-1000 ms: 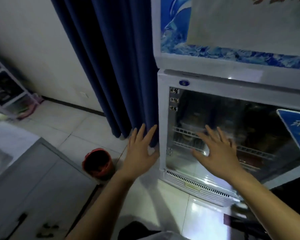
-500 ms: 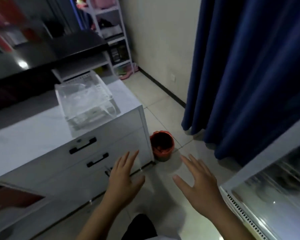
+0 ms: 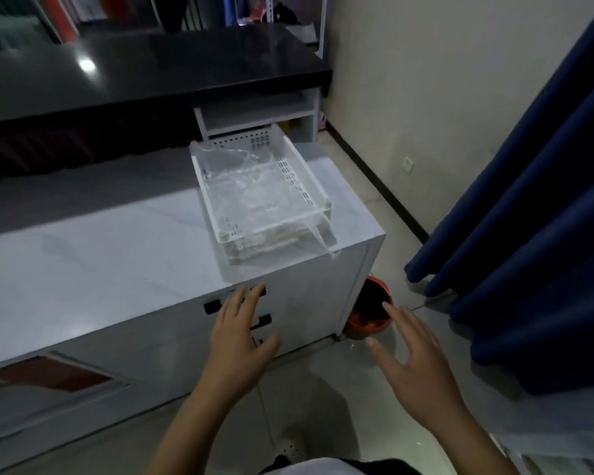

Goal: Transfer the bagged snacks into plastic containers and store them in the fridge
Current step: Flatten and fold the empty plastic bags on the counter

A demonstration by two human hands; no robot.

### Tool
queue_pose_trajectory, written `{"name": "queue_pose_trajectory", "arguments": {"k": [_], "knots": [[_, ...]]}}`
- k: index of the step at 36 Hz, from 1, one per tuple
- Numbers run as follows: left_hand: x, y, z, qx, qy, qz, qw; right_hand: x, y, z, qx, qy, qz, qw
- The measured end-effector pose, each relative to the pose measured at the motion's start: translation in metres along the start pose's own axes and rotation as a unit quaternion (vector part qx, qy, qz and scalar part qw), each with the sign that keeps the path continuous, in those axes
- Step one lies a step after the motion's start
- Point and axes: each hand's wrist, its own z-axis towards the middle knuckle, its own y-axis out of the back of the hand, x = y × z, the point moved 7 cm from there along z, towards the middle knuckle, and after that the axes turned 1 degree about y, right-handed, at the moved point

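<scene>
Reaching forward empty, left hand (image 3: pixel 235 341) and right hand (image 3: pixel 414 361) spread open, likely readying for the perforated plastic container (image 3: pixel 261 190) at the worktop's (image 3: pixel 100 255) right end.

Dim room: cream wall (image 3: pixel 426 80), glossy tiled floor (image 3: pixel 340 389), navy curtain (image 3: pixel 546 217), white drawer cabinet (image 3: pixel 306 303), black surface (image 3: pixel 151 70).

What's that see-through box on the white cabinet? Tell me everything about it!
The clear plastic basket is a rectangular, open-topped bin with rows of small holes in its walls. It sits flat on the white cabinet, near the right front corner. Crinkly clear plastic bags lie inside, one trailing over the front corner. Neither hand touches it.
</scene>
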Motion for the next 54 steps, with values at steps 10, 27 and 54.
{"name": "queue_pose_trajectory", "arguments": {"k": [10, 27, 54], "knots": [[0.023, 0.068, 0.071, -0.055, 0.018, 0.005, 0.998, 0.046, -0.014, 0.078, 0.029, 0.019, 0.006, 0.999], [-0.014, 0.133, 0.316, 0.028, 0.034, 0.346, 0.937, 0.169, -0.088, 0.296, 0.22, 0.217, -0.142, 0.941], [0.005, 0.275, 0.319, -0.092, -0.033, -0.155, 0.983, 0.241, -0.096, 0.309, 0.137, 0.168, -0.065, 0.974]]}}
